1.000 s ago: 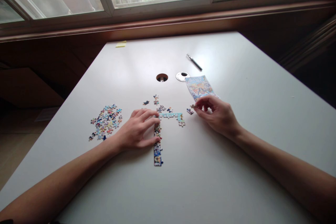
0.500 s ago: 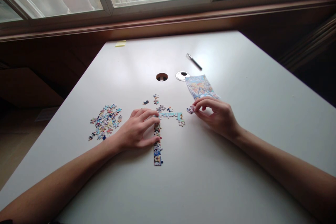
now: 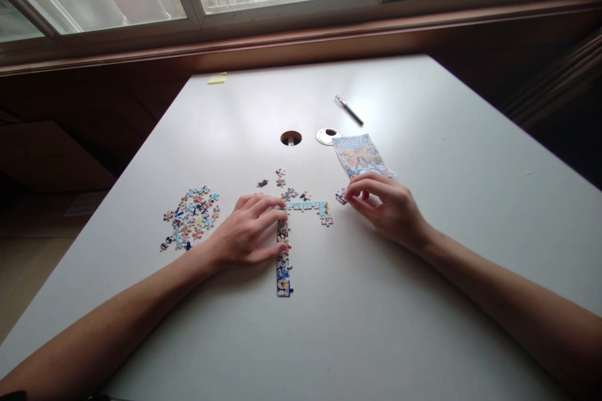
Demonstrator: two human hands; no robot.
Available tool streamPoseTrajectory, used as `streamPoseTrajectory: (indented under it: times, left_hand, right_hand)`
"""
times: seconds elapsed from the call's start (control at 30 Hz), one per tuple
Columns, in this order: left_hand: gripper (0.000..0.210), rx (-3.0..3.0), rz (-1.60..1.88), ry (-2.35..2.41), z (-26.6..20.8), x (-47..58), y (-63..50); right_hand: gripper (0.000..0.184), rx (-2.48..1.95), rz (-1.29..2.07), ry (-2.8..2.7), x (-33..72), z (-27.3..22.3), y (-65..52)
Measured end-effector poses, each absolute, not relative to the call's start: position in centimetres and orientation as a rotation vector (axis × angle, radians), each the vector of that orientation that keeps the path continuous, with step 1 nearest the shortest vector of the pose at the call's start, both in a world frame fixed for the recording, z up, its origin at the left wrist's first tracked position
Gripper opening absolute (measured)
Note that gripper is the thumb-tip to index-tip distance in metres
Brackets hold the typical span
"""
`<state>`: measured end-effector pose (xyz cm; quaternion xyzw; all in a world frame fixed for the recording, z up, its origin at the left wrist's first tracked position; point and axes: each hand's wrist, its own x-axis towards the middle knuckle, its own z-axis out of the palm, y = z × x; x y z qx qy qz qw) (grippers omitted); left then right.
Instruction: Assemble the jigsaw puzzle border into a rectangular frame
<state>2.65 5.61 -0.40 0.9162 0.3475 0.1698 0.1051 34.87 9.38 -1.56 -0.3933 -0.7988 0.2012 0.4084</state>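
Observation:
Joined puzzle pieces form a border strip (image 3: 283, 269) down the table, with a top row (image 3: 305, 206) running right and turning down at its corner. My left hand (image 3: 251, 229) rests over the upper part of the strip, fingers spread and fingertips on the pieces. To the right, my right hand (image 3: 388, 203) has thumb and fingers pinched at the edge of a small purplish cluster of puzzle pieces (image 3: 340, 196), just right of the border's corner. A picture sheet (image 3: 360, 153) lies right behind that hand, its lower edge partly covered by it.
A pile of loose puzzle pieces (image 3: 195, 216) lies left of my left hand. Several stray pieces (image 3: 280, 177) are scattered behind the top row. Farther back are a round cable hole (image 3: 291, 138), its metal cover (image 3: 326, 136), a pen (image 3: 349, 110) and a yellow sticky note (image 3: 217, 78).
Almost nothing differs. The view has shifted very slightly, and both hands keep the same places, the right one still at the purplish pieces.

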Motion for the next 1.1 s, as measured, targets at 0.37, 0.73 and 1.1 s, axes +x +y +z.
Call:
streamPoseTrajectory:
  times: [0.37, 0.73, 1.1]
  left_hand:
    - [0.009, 2.703, 0.661, 1.036, -0.65, 2.74, 5.45]
    - [0.022, 2.774, 0.669, 0.908, -0.48, 2.75, 5.35]
    - [0.031, 2.828, 0.666, 0.769, -0.51, 2.72, 5.28]
  right_hand:
    - [0.007, -0.995, 0.487, -2.022, 34.84, -1.45, 9.49]
    - [0.010, -1.034, 0.447, -2.083, 34.97, -1.57, 9.45]
    - [0.030, -1.024, 0.351, -2.138, 35.15, -1.88, 9.67]
